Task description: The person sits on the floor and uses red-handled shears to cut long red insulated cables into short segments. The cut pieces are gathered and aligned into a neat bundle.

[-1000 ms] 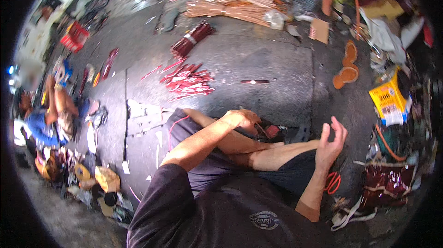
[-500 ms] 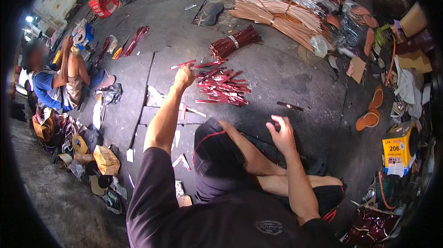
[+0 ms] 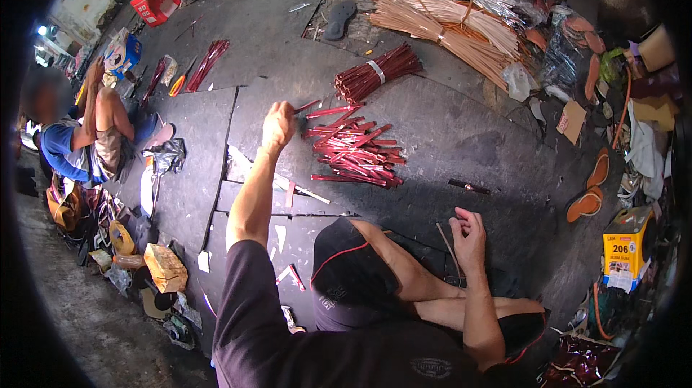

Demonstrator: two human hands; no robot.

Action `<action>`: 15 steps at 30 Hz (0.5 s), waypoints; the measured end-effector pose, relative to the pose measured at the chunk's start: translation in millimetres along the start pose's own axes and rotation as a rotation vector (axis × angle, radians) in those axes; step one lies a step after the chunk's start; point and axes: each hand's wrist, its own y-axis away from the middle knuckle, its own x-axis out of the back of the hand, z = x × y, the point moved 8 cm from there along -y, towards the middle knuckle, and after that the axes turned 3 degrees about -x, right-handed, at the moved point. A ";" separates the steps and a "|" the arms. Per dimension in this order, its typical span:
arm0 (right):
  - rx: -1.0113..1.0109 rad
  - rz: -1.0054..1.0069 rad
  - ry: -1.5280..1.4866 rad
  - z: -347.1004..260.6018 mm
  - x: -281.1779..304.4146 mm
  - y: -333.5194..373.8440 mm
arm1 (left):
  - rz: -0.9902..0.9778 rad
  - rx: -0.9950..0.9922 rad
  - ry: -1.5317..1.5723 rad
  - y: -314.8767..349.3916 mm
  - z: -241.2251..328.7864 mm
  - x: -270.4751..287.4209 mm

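My left hand [image 3: 279,127] reaches forward over the floor, its fingers closed on a short dark red strip [image 3: 308,105] that sticks out to the right. Just right of it lies a loose pile of shiny dark red strips [image 3: 357,153]. Behind the pile is a bundle of longer dark red strips [image 3: 377,73], tied with a pale band. My right hand [image 3: 470,236] hovers above my crossed legs, fingers loosely bent and apart, with nothing seen in them. A thin, greyish strip [image 3: 448,247] shows beside it; whether they touch is unclear.
Another person [image 3: 79,121] sits at the left. Tan strip bundles [image 3: 440,31] lie at the far right of the floor. Orange sandal soles [image 3: 587,197] and a yellow box [image 3: 626,247] are at the right. A dark strip [image 3: 468,186] and white scraps [image 3: 290,276] lie nearer me.
My left hand has drawn slightly left and nearer, the red strip in it now pointing right. My right hand has moved right and nearer me, its fingers more bent. A thin strip now shows beside it.
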 end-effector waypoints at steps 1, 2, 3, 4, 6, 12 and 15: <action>0.028 0.005 -0.020 -2.5 -1.0 -0.1 | 0.005 -0.186 0.059 -1.9 6.7 -8.3; 0.016 0.012 -0.010 -1.2 0.6 0.4 | -0.039 -0.199 0.133 -9.5 36.4 -12.2; 0.007 0.014 -0.002 -2.1 2.2 0.8 | -0.082 -0.207 0.201 -15.2 65.9 -11.7; 0.000 0.016 0.007 -4.4 4.5 1.3 | -0.106 -0.221 0.233 -17.8 95.5 -9.1; 0.013 -0.014 0.013 -17.8 0.7 2.5 | -0.211 -0.307 0.180 -17.5 109.1 -32.6; 0.043 -0.017 0.011 -18.7 1.9 13.9 | -0.472 -0.189 0.151 8.2 146.5 -38.6; 0.024 -0.021 0.003 -5.3 0.6 15.6 | -0.744 -0.233 0.013 34.7 171.9 -32.5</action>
